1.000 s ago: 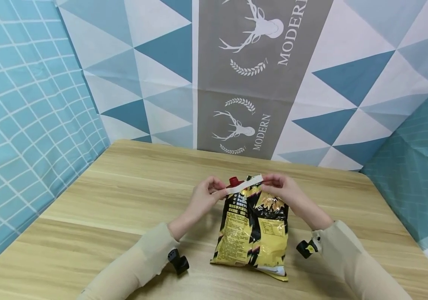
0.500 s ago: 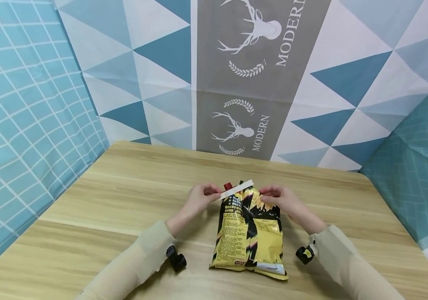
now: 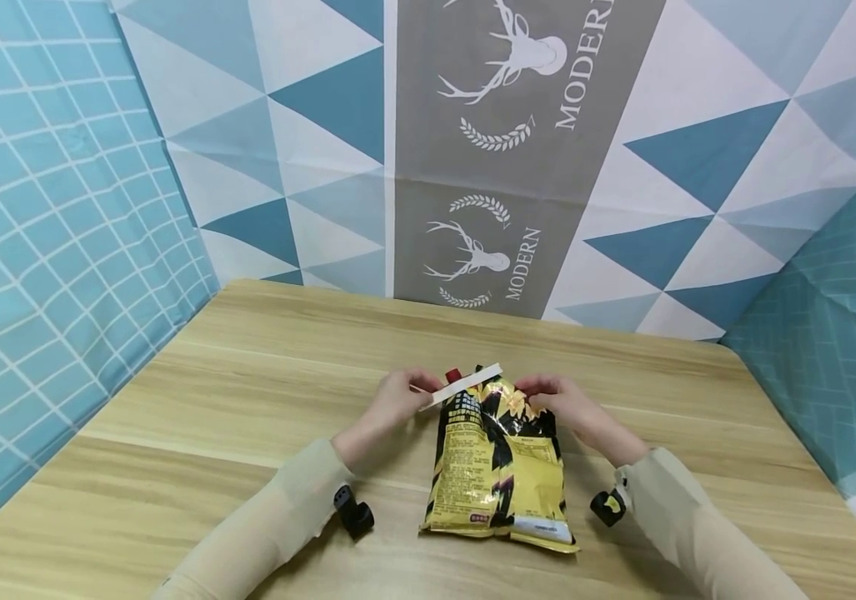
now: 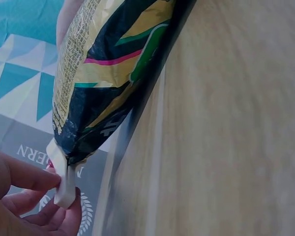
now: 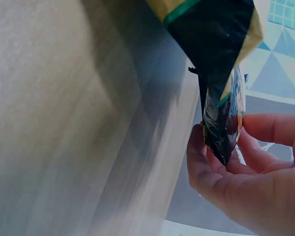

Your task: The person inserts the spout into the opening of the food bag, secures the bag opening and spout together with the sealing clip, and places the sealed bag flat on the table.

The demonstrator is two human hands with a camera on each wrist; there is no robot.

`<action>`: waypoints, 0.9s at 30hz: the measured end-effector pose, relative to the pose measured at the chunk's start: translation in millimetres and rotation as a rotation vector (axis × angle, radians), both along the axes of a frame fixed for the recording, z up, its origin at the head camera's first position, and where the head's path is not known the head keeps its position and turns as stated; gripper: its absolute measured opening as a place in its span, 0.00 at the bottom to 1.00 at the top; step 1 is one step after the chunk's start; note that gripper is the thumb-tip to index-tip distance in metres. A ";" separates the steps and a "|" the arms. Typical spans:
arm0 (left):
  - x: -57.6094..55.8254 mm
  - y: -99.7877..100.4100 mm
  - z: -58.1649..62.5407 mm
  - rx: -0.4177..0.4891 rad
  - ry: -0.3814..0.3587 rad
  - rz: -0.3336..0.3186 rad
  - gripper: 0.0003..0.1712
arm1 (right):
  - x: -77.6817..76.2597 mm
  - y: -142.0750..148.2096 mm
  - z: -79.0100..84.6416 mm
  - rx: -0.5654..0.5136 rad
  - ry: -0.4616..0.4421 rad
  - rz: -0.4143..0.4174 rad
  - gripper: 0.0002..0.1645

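Observation:
A yellow and black snack bag (image 3: 465, 475) lies on the wooden table with its printed back up. Across the left part of its top runs a white bag clip (image 3: 465, 385) with a red cap (image 3: 453, 376) behind it. My left hand (image 3: 396, 402) pinches the clip's left end between thumb and fingers; the left wrist view shows the white clip (image 4: 65, 184) in those fingers. At the bag's top right corner is my right hand (image 3: 564, 407). In the right wrist view its thumb and fingers pinch the folded black corner of the bag (image 5: 221, 132).
The wooden table (image 3: 210, 417) reaches back to a patterned cloth wall (image 3: 337, 233). Blue gridded cloth (image 3: 45, 233) hangs at the left and teal cloth (image 3: 840, 333) at the right. A small black camera sits on each wrist.
The clip's right end has come away from my right hand, which has moved down and left to the bag's corner. The clip and my left hand have shifted slightly down and left.

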State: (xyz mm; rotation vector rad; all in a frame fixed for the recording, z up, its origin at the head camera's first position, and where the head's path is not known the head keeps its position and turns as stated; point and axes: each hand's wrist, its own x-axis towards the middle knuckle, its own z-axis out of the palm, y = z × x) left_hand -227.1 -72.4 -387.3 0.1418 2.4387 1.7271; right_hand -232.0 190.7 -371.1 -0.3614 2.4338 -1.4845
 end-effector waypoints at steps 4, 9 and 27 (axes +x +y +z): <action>-0.8 -0.3 -2.4 -0.030 -0.006 -0.025 0.15 | 1.1 0.1 -1.3 0.017 -0.006 -0.003 0.20; 0.6 -0.7 -2.5 -0.088 0.024 -0.047 0.13 | 2.8 -0.8 -4.0 0.029 -0.012 -0.009 0.20; -19.3 -37.2 33.6 -0.297 0.203 -0.030 0.16 | 6.2 29.9 30.9 0.254 0.221 -0.098 0.26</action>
